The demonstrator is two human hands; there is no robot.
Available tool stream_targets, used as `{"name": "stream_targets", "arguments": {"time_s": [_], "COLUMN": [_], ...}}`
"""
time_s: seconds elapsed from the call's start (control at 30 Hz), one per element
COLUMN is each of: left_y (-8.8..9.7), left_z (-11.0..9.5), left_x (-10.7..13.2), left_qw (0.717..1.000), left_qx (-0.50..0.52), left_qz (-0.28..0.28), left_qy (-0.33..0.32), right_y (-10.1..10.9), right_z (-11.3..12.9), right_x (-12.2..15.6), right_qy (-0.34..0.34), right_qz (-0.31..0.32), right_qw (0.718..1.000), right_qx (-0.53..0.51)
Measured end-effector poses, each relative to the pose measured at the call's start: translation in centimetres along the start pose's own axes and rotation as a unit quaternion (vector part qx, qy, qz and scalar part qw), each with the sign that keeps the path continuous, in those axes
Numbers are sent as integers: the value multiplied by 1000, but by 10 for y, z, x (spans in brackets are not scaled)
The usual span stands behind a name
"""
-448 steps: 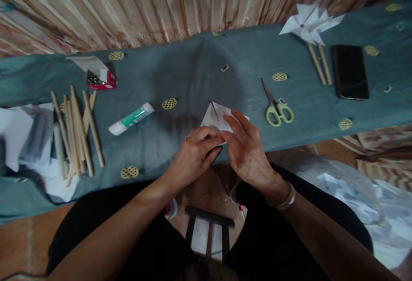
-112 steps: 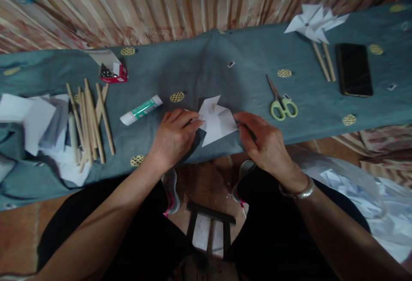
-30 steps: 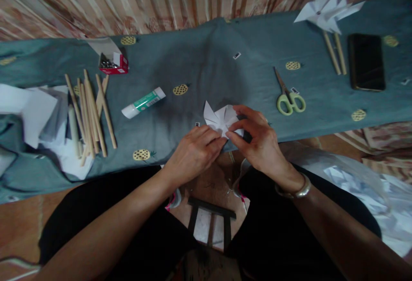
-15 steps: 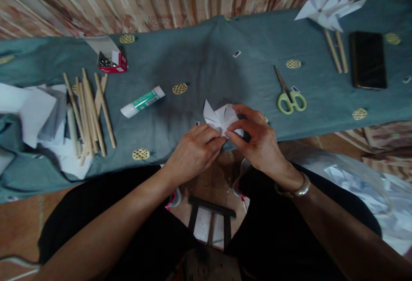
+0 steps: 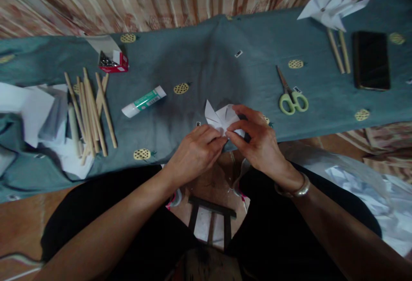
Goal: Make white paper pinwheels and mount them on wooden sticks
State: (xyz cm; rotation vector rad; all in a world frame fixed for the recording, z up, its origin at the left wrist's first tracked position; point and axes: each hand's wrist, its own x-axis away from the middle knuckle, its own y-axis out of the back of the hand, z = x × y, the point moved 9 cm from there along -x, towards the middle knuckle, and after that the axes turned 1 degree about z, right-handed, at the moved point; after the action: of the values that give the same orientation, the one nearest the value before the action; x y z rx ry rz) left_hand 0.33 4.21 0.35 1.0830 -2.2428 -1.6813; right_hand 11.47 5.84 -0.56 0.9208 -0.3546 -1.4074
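Note:
A white paper pinwheel (image 5: 222, 117) with folded, pointed blades is between my two hands at the front edge of the cloth-covered table. My left hand (image 5: 198, 150) is closed on its near left side, fingers curled and thumb pressed in. On the other side my right hand (image 5: 257, 137) pinches the paper, its thumb near the pinwheel's middle and its fingers over the right blade. My fingers hide the pinwheel's lower part. A glue stick (image 5: 143, 101) lies to the left of my hands, and green-handled scissors (image 5: 291, 96) lie to the right.
Several wooden sticks (image 5: 92, 116) and white paper sheets (image 5: 35, 105) lie at the left. Behind them stands an open red box (image 5: 114, 62) of small metal pieces. Finished-looking pinwheels (image 5: 331, 8) on sticks and a phone (image 5: 371, 60) lie far right. A plastic bag (image 5: 363, 186) of folded paper sits below.
The whole view has shifted very slightly. Both hands keep the same hold on the paper pinwheel, and nothing else has visibly moved.

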Motion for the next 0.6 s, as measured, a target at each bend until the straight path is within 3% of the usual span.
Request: {"name": "stream_targets", "arguments": {"time_s": [0.6], "left_y": [0], "left_z": [0], "left_x": [0], "left_qw": [1000], "left_qx": [9], "left_qz": [-2], "left_qy": [5], "right_y": [-2], "right_z": [3], "right_x": [3], "right_qy": [28], "right_qz": [1], "right_qw": [1000], "right_qx": [13]}}
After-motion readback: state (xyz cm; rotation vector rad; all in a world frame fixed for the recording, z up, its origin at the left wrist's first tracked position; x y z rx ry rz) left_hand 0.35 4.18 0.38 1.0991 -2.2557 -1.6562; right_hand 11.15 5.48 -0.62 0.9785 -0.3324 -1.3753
